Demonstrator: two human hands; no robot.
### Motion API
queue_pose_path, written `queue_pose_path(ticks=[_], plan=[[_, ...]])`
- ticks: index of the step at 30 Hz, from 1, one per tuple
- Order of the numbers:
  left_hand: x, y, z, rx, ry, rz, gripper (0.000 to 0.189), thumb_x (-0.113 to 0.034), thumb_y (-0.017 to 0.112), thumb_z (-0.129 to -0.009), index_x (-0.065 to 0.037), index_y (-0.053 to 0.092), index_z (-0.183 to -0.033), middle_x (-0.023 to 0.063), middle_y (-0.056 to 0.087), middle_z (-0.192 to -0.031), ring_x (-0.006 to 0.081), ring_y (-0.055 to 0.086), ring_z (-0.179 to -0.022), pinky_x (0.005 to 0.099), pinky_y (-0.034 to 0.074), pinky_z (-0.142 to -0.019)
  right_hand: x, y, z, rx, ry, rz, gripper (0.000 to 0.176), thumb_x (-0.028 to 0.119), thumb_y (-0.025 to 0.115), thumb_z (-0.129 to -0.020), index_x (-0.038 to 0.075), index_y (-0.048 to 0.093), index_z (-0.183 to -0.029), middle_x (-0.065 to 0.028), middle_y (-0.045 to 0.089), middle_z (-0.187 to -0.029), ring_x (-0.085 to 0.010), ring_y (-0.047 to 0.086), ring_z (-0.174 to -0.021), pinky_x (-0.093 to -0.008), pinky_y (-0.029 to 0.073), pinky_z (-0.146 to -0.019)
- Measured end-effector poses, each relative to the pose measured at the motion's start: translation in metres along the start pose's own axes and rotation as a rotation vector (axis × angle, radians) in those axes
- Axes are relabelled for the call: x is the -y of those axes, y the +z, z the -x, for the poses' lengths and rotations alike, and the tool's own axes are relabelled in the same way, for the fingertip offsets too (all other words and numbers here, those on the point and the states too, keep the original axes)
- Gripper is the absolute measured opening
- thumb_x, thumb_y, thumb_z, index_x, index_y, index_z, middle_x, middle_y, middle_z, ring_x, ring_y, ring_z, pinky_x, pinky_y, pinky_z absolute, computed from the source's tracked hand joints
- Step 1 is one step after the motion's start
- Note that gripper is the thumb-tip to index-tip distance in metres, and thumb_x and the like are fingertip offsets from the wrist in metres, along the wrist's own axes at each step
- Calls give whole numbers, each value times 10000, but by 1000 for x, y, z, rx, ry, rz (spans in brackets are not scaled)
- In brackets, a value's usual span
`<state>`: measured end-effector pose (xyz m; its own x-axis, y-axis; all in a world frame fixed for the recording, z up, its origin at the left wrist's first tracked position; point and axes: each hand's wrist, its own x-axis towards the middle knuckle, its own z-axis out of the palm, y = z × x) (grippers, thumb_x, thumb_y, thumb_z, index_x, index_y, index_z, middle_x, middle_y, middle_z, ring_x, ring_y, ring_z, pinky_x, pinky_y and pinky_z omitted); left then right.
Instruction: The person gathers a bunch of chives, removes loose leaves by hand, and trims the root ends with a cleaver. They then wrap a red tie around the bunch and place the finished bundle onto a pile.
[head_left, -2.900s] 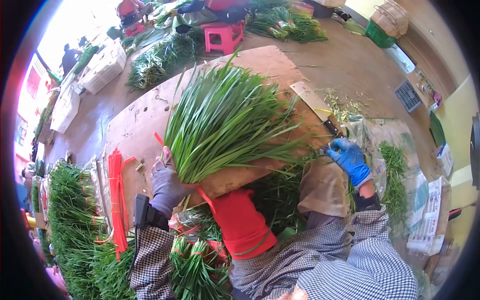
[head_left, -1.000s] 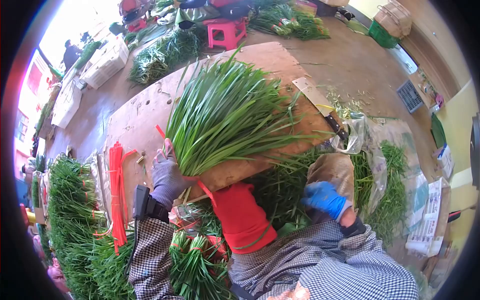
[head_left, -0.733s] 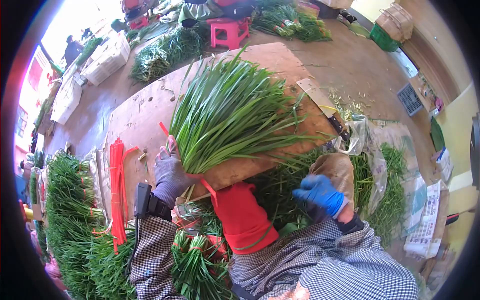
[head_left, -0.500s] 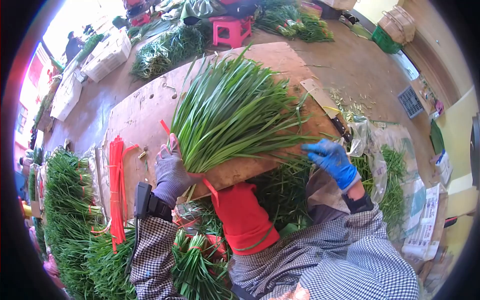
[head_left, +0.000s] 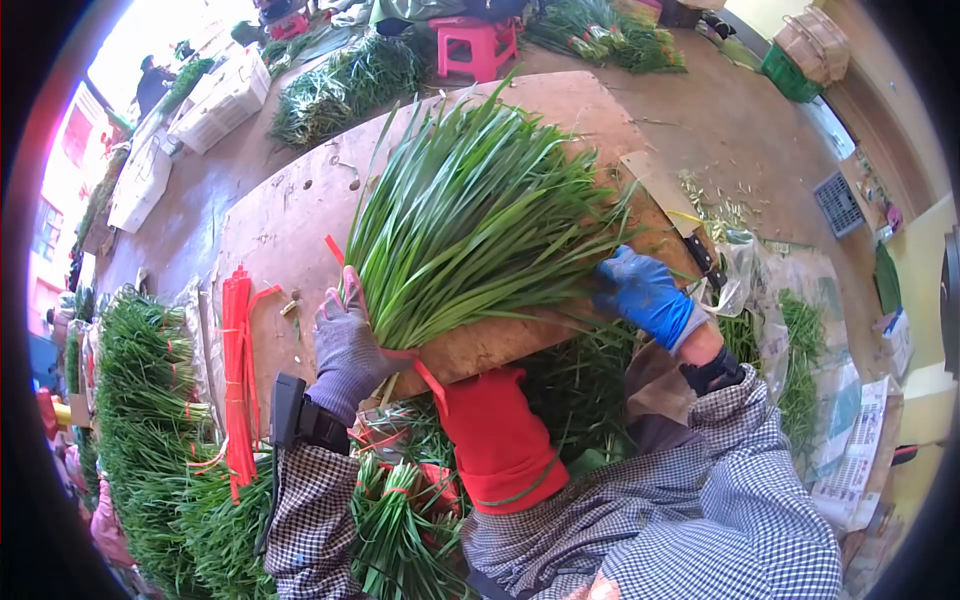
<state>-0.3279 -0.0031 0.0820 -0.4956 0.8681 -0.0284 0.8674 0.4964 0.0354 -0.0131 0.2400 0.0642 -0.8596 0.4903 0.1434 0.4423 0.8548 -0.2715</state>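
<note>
A fanned bundle of long green leaves (head_left: 470, 220) lies on the wooden board (head_left: 285, 220), its stem end towards the lower left. My left hand (head_left: 345, 345), in a greyish-purple glove, grips that stem end, where a red strip (head_left: 430, 385) passes around the stems with both ends sticking out. My right hand (head_left: 645, 295), in a blue glove, is at the bundle's right side with its fingers curled on the leaf tips; some fingertips are hidden. More red strips (head_left: 238, 380) lie along the board's left edge.
Tied green bunches (head_left: 150, 400) are heaped at the left, others (head_left: 400, 520) below the board. A knife (head_left: 703, 258) lies at the board's right edge by clear plastic (head_left: 740, 275). Beyond are a pink stool (head_left: 477, 45), white crates (head_left: 225, 105) and a green basket (head_left: 792, 72).
My right hand has moved left and up slightly, from just off the leaf tips onto them. My left hand still holds the stem end. The whole view has shifted a little.
</note>
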Motion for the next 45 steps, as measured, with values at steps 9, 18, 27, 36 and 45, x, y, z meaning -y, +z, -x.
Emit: queue_pose_path(ticks=[9,18,27,36,45], plan=[[-4,-10,-3,99,-70,50,1450,-476,908,-516,33,0,-1525,378,345,-1420,491,392,-1308,486,344,-1095,-2,3,1,-26,-77,-225,228,192,739,-753,14,607,-702,-150,606,-729,-331,592,-698,-404,490,-666],[0,-1,3,-17,-12,-34,1415,-506,896,-507,49,73,-1515,286,443,-1267,418,494,-1143,482,418,-978,13,-18,37,-46,105,-796,130,109,797,-778,57,751,-888,-59,680,-779,-170,611,-745,-333,495,-721],[-5,-10,2,55,-61,72,1459,-504,906,-489,43,35,-1524,322,411,-1351,451,442,-1242,474,375,-1059,25,-22,50,212,278,-953,171,106,776,-821,27,735,-967,-36,706,-846,-127,632,-797,-285,512,-729],[-2,-5,2,15,-29,8,1417,-536,880,-516,63,74,-1516,322,419,-1317,437,483,-1179,480,400,-1016,32,-27,57,-97,201,-321,222,74,758,-793,51,729,-1012,-78,697,-825,-162,637,-727,-294,516,-664],[2,-5,4,8,-35,9,1408,-563,874,-518,61,100,-1514,310,436,-1297,420,491,-1184,471,417,-994,77,17,29,-45,-113,-590,348,92,722,-786,89,697,-1133,-136,694,-954,-287,661,-827,-365,533,-755]])
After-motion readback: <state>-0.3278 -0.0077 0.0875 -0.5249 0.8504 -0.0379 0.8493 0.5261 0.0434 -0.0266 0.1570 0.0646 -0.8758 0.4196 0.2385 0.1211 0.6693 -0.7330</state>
